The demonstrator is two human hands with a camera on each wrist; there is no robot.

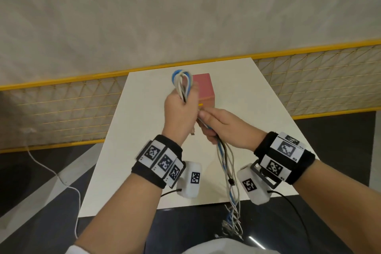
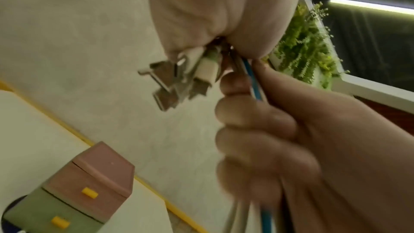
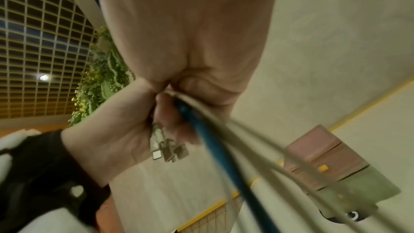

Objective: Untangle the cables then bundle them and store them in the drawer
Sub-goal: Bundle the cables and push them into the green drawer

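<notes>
Both hands hold one bundle of white, blue and dark cables above the white table (image 1: 257, 93). My left hand (image 1: 182, 109) grips the folded bundle, and its loop (image 1: 182, 81) sticks up out of the fist. My right hand (image 1: 216, 128) grips the strands just below, fist against fist. The loose strands (image 1: 229, 173) hang past the table's front edge. In the left wrist view, metal plugs (image 2: 177, 81) poke out under my left hand (image 2: 219, 15), and the right hand's fingers (image 2: 257, 130) curl round a blue cable (image 2: 255, 86). The small drawer box (image 1: 204, 86) stands behind the hands.
The drawer box (image 2: 89, 189) has a pink top section, a green one below and yellow handles; its drawers look closed. A yellow-framed mesh fence (image 1: 61, 105) runs behind the table. A white cord (image 1: 61, 179) lies on the dark floor at left.
</notes>
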